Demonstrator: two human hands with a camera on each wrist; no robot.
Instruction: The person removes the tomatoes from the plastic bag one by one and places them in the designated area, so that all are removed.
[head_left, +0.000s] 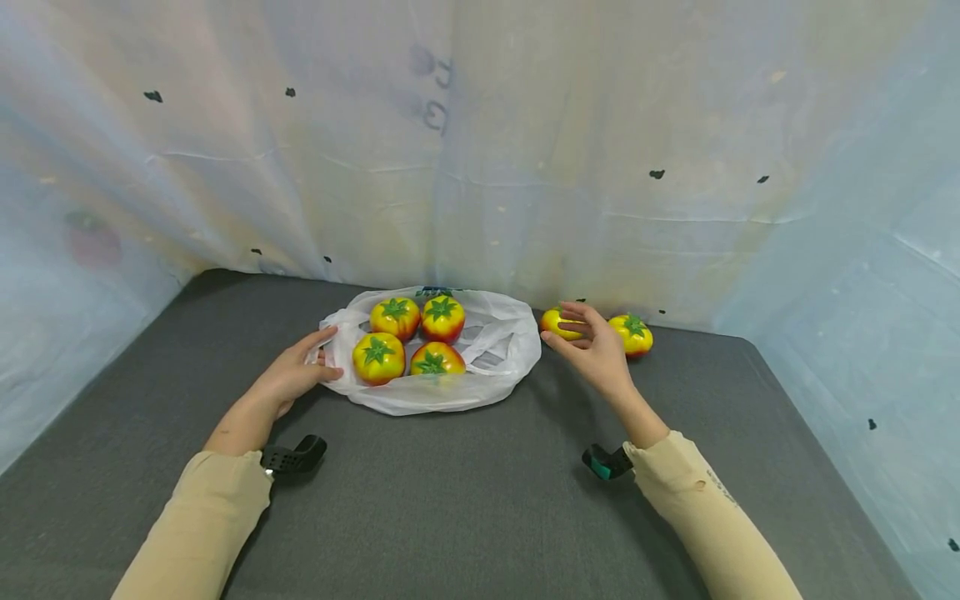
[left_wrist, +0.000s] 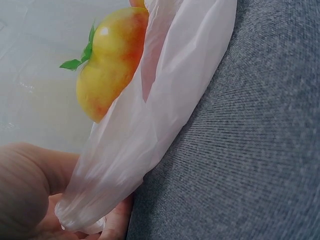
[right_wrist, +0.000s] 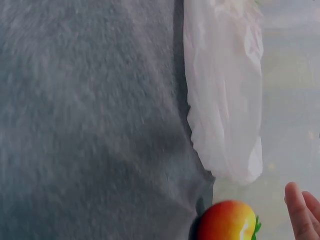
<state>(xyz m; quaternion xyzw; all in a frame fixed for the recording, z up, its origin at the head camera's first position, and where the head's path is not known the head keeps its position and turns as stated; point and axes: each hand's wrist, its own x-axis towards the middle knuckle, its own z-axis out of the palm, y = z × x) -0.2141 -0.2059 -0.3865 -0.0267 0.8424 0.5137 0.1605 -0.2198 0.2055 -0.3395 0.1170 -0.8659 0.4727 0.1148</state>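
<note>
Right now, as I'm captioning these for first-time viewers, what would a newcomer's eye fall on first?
Probably the four glossy yellow-and-red fruits with green tops, gathered in the open white plastic bag on the dark gray table. Next, the hands: the left hand grips the bag's left edge, while the right hand partly covers one of two more fruits to the bag's right.

No text can be read with certainty. Faint, sideways letter-like marks [head_left: 437, 96] are seen on the pale backdrop sheet [head_left: 540, 125]. Dark print [head_left: 438, 292], creased and too small, is borne on the far rim of the white plastic bag [head_left: 405, 404]. Tiny lettering [head_left: 722, 487], illegible, is carried on the right sleeve [head_left: 697, 508].
</note>
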